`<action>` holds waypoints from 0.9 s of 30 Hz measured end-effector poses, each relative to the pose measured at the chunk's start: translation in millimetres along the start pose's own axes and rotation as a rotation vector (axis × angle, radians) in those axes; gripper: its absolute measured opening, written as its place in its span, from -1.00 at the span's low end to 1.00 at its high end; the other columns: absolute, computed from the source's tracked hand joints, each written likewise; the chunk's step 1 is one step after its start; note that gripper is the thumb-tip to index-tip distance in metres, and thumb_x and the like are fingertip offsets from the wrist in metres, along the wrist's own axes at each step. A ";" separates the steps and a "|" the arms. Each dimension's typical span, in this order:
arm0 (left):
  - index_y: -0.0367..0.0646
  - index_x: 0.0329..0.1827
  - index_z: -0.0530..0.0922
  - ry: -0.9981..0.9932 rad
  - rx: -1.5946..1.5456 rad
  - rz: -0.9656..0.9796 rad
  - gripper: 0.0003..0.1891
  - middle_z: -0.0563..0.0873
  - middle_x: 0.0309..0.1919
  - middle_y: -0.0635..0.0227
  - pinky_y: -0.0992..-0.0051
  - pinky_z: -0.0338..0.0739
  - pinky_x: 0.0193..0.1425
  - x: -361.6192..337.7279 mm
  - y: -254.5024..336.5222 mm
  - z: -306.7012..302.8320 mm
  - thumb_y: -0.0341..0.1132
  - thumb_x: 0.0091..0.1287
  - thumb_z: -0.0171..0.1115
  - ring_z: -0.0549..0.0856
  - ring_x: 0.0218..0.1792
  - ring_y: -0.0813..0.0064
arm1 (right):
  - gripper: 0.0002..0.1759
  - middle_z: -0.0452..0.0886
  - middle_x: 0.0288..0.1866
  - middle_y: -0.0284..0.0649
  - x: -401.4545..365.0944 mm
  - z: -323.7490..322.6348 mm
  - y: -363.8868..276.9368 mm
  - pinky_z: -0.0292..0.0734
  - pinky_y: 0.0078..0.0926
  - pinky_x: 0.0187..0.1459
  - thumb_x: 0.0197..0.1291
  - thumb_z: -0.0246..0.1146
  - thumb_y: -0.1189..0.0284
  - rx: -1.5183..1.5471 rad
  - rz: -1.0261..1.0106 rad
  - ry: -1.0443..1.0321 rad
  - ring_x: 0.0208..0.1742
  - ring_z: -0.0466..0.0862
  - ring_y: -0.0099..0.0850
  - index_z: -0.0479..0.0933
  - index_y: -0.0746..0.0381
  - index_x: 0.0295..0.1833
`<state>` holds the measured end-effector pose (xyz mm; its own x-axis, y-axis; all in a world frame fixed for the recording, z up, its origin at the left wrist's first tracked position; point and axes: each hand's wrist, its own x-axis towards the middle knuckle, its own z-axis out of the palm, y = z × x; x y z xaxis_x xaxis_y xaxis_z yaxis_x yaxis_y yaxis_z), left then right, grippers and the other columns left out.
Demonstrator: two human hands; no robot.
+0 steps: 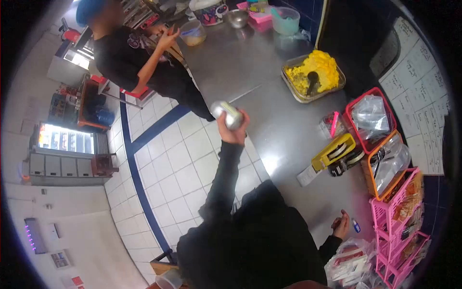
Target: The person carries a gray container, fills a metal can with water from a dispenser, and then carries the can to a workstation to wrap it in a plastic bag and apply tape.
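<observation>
My left hand [232, 131] is raised over the edge of the metal counter [240, 62], wrapped round a silver can [227, 114] with a pale yellowish label; the can is slightly blurred. Lower right, my right hand [341, 224] is above the near part of the counter, its fingers apart and holding nothing. Beside it lies a small blue-and-white item [356, 225], too small to name. A yellow tape dispenser [335, 153] rests on the counter between the two hands, off to the right.
A tray [304, 100] of yellow mash with a dark utensil stands at the back. Along the right are a red basket [348, 115], an orange basket [371, 177] and a pink rack [382, 226]. Far left, a co-worker [130, 53] stands beside the counter.
</observation>
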<state>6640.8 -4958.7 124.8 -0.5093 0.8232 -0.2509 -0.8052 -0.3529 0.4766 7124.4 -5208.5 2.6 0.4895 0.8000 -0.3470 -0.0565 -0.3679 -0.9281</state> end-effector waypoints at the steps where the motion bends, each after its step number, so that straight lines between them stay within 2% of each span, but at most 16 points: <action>1: -0.09 0.03 0.47 -0.167 0.141 -0.078 -0.56 0.60 -0.17 0.20 0.20 0.57 -0.05 -4.4 -0.1 -13.9 0.00 0.22 0.21 0.61 -0.17 0.24 | -0.52 0.36 -0.69 -0.41 2.9 -4.8 4.8 0.20 -0.65 -0.72 0.37 0.09 0.03 0.013 0.019 -0.001 -0.74 0.29 -0.65 0.49 0.21 0.10; 3: -0.15 0.09 0.41 -0.199 0.143 -0.028 -0.55 0.57 -0.09 0.21 0.20 0.56 -0.09 -9.9 0.4 -12.8 -0.04 0.26 0.15 0.60 -0.14 0.20 | -0.52 0.36 -0.69 -0.41 5.5 -0.7 -10.3 0.19 -0.66 -0.71 0.37 0.08 0.03 0.015 0.040 0.008 -0.74 0.29 -0.66 0.49 0.21 0.10; 6: -0.16 0.08 0.44 -0.118 -0.016 -0.063 -0.53 0.59 -0.15 0.16 0.20 0.57 -0.07 -3.2 3.6 -18.3 -0.04 0.24 0.18 0.61 -0.17 0.22 | -0.51 0.36 -0.70 -0.42 -6.3 3.1 -7.2 0.18 -0.67 -0.71 0.37 0.07 0.01 0.042 0.058 0.067 -0.75 0.28 -0.65 0.49 0.20 0.10; 7: -0.23 0.04 0.45 -0.275 0.147 -0.107 -0.51 0.60 -0.17 0.17 0.25 0.56 -0.07 -12.1 6.6 -17.7 -0.01 0.22 0.21 0.60 -0.17 0.23 | -0.51 0.36 -0.69 -0.42 -0.6 -5.3 6.1 0.18 -0.67 -0.70 0.37 0.07 0.01 0.021 0.075 0.053 -0.74 0.28 -0.65 0.49 0.20 0.10; 9: -0.21 0.03 0.46 -0.160 0.122 0.034 -0.52 0.60 -0.17 0.18 0.24 0.56 -0.07 -12.3 4.0 -10.8 -0.02 0.22 0.22 0.60 -0.17 0.23 | -0.51 0.36 -0.69 -0.42 -3.8 -18.8 10.2 0.18 -0.66 -0.69 0.37 0.07 0.01 -0.029 0.117 0.056 -0.73 0.28 -0.65 0.49 0.21 0.10; 11: -0.22 0.04 0.44 -0.085 -0.012 -0.021 -0.51 0.60 -0.18 0.18 0.28 0.56 -0.01 -3.0 9.6 -20.4 -0.02 0.21 0.23 0.60 -0.14 0.24 | -0.50 0.35 -0.71 -0.42 -5.0 -10.5 7.3 0.18 -0.65 -0.70 0.37 0.07 0.00 0.049 0.079 0.053 -0.76 0.27 -0.64 0.49 0.22 0.08; 13: -0.24 0.02 0.45 -0.124 0.109 -0.084 -0.50 0.60 -0.19 0.18 0.33 0.56 0.01 -21.7 6.5 -9.7 0.00 0.21 0.23 0.59 -0.13 0.26 | -0.50 0.35 -0.71 -0.41 0.8 -12.3 18.5 0.18 -0.65 -0.70 0.37 0.07 0.01 0.062 0.049 0.017 -0.75 0.28 -0.64 0.49 0.22 0.08; 14: -0.13 0.06 0.46 -0.220 0.131 -0.139 -0.52 0.60 -0.18 0.20 0.31 0.55 0.00 -18.6 7.4 -15.9 0.00 0.21 0.21 0.58 -0.10 0.25 | -0.51 0.35 -0.70 -0.40 -3.9 -16.5 14.2 0.18 -0.66 -0.70 0.37 0.07 0.01 0.038 0.045 -0.013 -0.74 0.29 -0.64 0.49 0.23 0.08; 15: -0.13 0.06 0.46 -0.207 0.131 -0.145 -0.52 0.60 -0.18 0.20 0.31 0.55 0.00 -18.4 3.4 -24.3 0.00 0.21 0.21 0.58 -0.10 0.25 | -0.51 0.35 -0.70 -0.40 -8.4 -21.1 11.8 0.18 -0.66 -0.70 0.37 0.07 0.01 0.027 0.054 -0.012 -0.74 0.29 -0.64 0.49 0.23 0.08; 17: -0.07 0.11 0.45 0.020 -0.128 0.006 -0.52 0.60 -0.16 0.21 0.27 0.55 -0.01 -9.0 -0.3 -26.6 -0.03 0.19 0.21 0.58 -0.09 0.24 | -0.51 0.31 -0.72 -0.41 -7.1 -11.0 8.4 0.19 -0.63 -0.71 0.37 0.10 0.04 0.072 0.091 0.039 -0.73 0.30 -0.64 0.48 0.26 0.09; 19: -0.12 0.09 0.43 -0.223 0.069 -0.109 -0.54 0.59 -0.18 0.23 0.26 0.56 -0.06 -26.7 -5.0 -32.3 -0.09 0.18 0.22 0.60 -0.16 0.23 | -0.51 0.33 -0.71 -0.40 -0.3 -10.0 16.6 0.18 -0.63 -0.71 0.37 0.10 0.04 0.058 0.061 0.020 -0.72 0.30 -0.64 0.48 0.26 0.10; 21: -0.16 0.07 0.42 -0.120 0.067 -0.019 -0.55 0.59 -0.17 0.22 0.27 0.55 -0.07 -25.7 -7.0 -32.5 -0.10 0.19 0.20 0.60 -0.15 0.24 | -0.51 0.34 -0.69 -0.40 -9.5 -26.5 14.7 0.18 -0.64 -0.70 0.38 0.09 0.04 -0.013 0.081 0.004 -0.72 0.30 -0.64 0.47 0.26 0.10; 22: -0.21 0.03 0.43 -0.016 0.010 0.000 -0.58 0.59 -0.24 0.16 0.24 0.51 -0.16 -22.4 -4.7 -32.4 -0.09 0.26 0.14 0.60 -0.22 0.18 | -0.50 0.34 -0.71 -0.40 -9.5 -27.6 16.1 0.17 -0.64 -0.72 0.37 0.09 0.03 0.001 0.064 0.004 -0.74 0.29 -0.64 0.48 0.26 0.09; 23: -0.21 0.03 0.43 -0.025 0.012 0.010 -0.58 0.59 -0.24 0.16 0.24 0.51 -0.16 -20.7 0.6 -36.7 -0.09 0.26 0.14 0.60 -0.22 0.18 | -0.49 0.33 -0.72 -0.41 -1.4 -16.6 17.7 0.16 -0.64 -0.74 0.37 0.09 0.02 0.034 0.031 0.003 -0.77 0.28 -0.63 0.48 0.26 0.09; 25: -0.21 0.05 0.41 -0.212 0.261 -0.081 -0.57 0.61 -0.22 0.13 0.31 0.57 -0.07 -15.4 2.5 -47.1 -0.10 0.25 0.12 0.63 -0.20 0.24 | -0.51 0.33 -0.71 -0.41 10.9 -10.3 17.0 0.16 -0.64 -0.74 0.37 0.08 0.04 0.050 0.037 -0.011 -0.76 0.29 -0.64 0.49 0.26 0.08; 27: -0.21 0.09 0.40 -0.247 0.307 0.029 -0.62 0.61 -0.16 0.12 0.32 0.58 -0.04 -11.6 4.7 -49.7 -0.17 0.32 0.09 0.64 -0.13 0.24 | -0.55 0.31 -0.72 -0.42 -0.6 -20.6 22.2 0.16 -0.63 -0.74 0.39 0.07 0.08 0.004 0.057 -0.013 -0.75 0.29 -0.64 0.50 0.26 0.07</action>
<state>6627.8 -4992.0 88.0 -0.4119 0.9103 -0.0411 -0.6443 -0.2591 0.7196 7140.8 -5226.9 -15.0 0.4738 0.7838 -0.4014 -0.0873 -0.4117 -0.9071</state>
